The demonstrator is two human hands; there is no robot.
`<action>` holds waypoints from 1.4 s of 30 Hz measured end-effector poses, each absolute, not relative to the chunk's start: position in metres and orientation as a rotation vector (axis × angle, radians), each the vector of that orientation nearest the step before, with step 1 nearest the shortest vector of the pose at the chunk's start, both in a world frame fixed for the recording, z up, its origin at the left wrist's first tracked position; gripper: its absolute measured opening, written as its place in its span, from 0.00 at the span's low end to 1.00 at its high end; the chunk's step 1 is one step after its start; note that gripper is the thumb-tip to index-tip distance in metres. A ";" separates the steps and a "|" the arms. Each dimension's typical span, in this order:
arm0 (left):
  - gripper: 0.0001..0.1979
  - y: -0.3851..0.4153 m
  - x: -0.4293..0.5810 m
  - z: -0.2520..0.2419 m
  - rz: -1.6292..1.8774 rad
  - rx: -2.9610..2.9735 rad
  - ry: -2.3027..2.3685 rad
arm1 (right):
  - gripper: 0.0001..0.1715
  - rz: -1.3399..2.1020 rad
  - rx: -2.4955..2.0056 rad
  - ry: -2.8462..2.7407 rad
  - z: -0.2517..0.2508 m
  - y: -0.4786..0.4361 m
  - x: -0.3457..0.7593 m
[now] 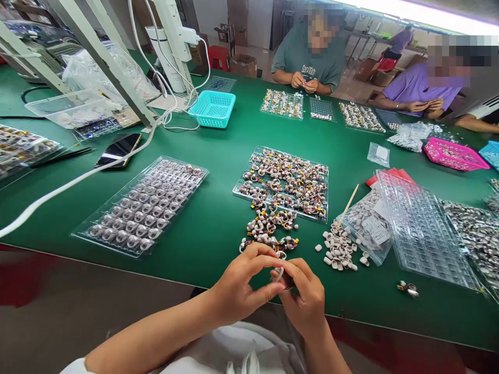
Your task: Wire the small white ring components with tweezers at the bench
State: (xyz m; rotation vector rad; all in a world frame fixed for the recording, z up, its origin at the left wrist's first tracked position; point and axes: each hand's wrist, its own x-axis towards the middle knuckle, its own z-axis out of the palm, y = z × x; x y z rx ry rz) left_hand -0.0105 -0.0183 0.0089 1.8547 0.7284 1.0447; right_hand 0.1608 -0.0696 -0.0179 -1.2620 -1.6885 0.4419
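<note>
My left hand (244, 283) and my right hand (306, 296) meet at the table's front edge. Between their fingertips they pinch a small beige curved part (278, 274), mostly covered by the fingers. Just beyond lies a loose pile of similar beige parts (268, 224) with yellow tabs and dark red bits. Behind that pile, a clear tray (236, 191) carries many more of them. To the right of my hands is a heap of small beige caps (340, 246).
At left, a clear tray (88, 235) holds rows of beige parts. A phone (119, 150), white cable (78, 195) and turquoise basket (212, 110) lie farther back. Right are a plastic bag (368, 223), stacked clear trays (421, 228) and a pink basket (454, 154). Two people (312, 57) work opposite.
</note>
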 end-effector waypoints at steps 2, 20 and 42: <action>0.07 -0.019 -0.009 0.010 1.035 1.827 0.759 | 0.19 0.333 -1.261 -1.755 -0.018 -0.069 0.163; 0.15 -0.009 -0.007 0.001 0.437 0.676 0.703 | 0.24 0.416 -1.136 -1.770 -0.021 -0.074 0.160; 0.17 -0.020 -0.009 -0.001 0.569 1.085 0.754 | 0.13 0.041 -1.191 -1.877 -0.026 -0.075 0.154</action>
